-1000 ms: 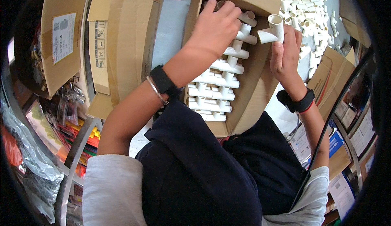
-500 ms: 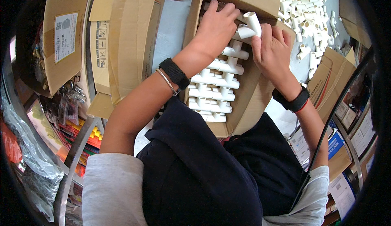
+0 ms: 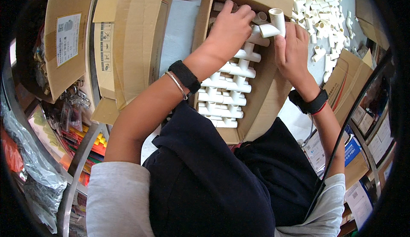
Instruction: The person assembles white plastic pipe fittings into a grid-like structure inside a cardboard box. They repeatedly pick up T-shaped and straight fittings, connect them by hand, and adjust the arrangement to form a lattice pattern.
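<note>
A long cardboard box point(image 3: 260, 113) stands in front of me, holding rows of white plastic pipe tees point(image 3: 237, 83) laid side by side. My right hand point(image 3: 294, 51) pinches a loose white pipe tee point(image 3: 277, 20) above the box's far right side, one tube end pointing up. My left hand point(image 3: 230, 28) reaches into the far left end of the box, fingers curled down. What those fingers grip, if anything, is hidden. Just right of them, another tee point(image 3: 259, 18) sits in the box under the held one.
A heap of white pipe fittings point(image 3: 320, 6) covers the table at the far right. Left of my box stands a taller closed carton point(image 3: 132, 45), then an open carton point(image 3: 68, 36). Another carton point(image 3: 348, 77) leans at the right. Bagged goods point(image 3: 38, 160) fill shelves at lower left.
My right hand has moved right and slightly up with the tee, away from my left hand. My left hand has shifted slightly, staying at the far end of the box.
</note>
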`<state>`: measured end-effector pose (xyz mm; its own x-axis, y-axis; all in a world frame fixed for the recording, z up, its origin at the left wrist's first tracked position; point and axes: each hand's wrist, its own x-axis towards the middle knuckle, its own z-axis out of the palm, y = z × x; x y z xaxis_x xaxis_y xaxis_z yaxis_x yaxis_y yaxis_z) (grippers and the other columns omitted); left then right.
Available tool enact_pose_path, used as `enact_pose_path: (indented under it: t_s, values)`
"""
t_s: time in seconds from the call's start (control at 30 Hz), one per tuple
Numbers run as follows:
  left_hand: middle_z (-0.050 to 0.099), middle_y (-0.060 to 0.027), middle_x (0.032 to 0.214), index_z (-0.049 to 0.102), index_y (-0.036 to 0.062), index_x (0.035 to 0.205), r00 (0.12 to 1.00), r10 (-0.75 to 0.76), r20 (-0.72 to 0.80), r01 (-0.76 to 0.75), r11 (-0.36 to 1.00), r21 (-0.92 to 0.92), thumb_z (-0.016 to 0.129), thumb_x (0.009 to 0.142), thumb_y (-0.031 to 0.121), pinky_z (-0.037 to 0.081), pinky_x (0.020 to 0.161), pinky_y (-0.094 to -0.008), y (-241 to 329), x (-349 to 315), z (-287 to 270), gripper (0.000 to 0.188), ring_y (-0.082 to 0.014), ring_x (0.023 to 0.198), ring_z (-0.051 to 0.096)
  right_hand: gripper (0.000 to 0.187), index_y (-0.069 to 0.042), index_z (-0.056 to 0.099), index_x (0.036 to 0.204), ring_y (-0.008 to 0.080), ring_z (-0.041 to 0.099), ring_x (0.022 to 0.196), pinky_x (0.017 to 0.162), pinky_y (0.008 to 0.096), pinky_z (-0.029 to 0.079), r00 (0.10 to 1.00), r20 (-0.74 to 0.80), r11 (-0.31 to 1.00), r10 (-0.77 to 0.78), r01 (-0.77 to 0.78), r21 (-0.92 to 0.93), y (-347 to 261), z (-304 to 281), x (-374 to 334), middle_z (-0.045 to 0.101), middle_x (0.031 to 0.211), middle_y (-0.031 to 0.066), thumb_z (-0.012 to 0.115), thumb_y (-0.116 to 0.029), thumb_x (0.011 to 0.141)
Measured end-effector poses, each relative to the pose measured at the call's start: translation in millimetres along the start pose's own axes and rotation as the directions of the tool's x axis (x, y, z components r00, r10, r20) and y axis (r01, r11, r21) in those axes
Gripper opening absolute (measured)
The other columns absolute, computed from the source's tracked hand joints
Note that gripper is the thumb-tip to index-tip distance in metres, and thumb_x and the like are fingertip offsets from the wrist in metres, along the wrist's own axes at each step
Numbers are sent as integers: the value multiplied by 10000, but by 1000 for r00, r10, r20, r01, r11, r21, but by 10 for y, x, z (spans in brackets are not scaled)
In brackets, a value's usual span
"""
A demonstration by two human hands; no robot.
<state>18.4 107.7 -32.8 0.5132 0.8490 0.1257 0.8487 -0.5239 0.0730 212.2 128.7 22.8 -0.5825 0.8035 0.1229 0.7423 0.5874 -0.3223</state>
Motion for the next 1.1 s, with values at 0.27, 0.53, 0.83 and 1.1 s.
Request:
enact_pose_path:
  t_s: [0.27, 0.53, 0.83, 1.1]
  values:
    - [596, 20, 1013, 765, 155, 764, 999, 36, -15, -37, 999, -24, 663, 765, 211, 396, 925, -422, 56, 52, 41, 116, -168, 1104, 500, 251, -7, 574, 1100, 322, 524, 909, 867, 440, 385, 1000, -1, 999, 15, -15, 52, 119, -41, -32, 588, 923, 147, 510, -181, 932]
    - [601, 19, 991, 766, 167, 762, 1000, 32, -1, -32, 999, -19, 640, 787, 220, 395, 948, -432, 61, 60, 59, 139, -167, 1092, 507, 257, -14, 575, 1096, 323, 523, 925, 877, 439, 378, 1000, 0, 998, 6, -6, 62, 121, -24, -39, 590, 923, 150, 529, -187, 912]
    - [618, 8, 1004, 753, 147, 737, 1000, -12, -2, 12, 999, -45, 650, 771, 204, 396, 922, -408, 65, 65, 78, 123, -168, 1104, 512, 264, -27, 571, 1101, 339, 521, 960, 893, 449, 373, 1000, 26, 998, -6, 4, 61, 132, -18, -59, 607, 950, 160, 510, -210, 921]
    - [616, 3, 992, 729, 143, 698, 994, -19, -105, 11, 997, -75, 668, 749, 182, 400, 882, -395, 52, 77, 106, 88, -178, 1075, 520, 275, -28, 573, 1105, 346, 516, 979, 898, 456, 381, 1000, -1, 997, -18, 18, 70, 142, 0, -72, 601, 951, 171, 505, -224, 924]
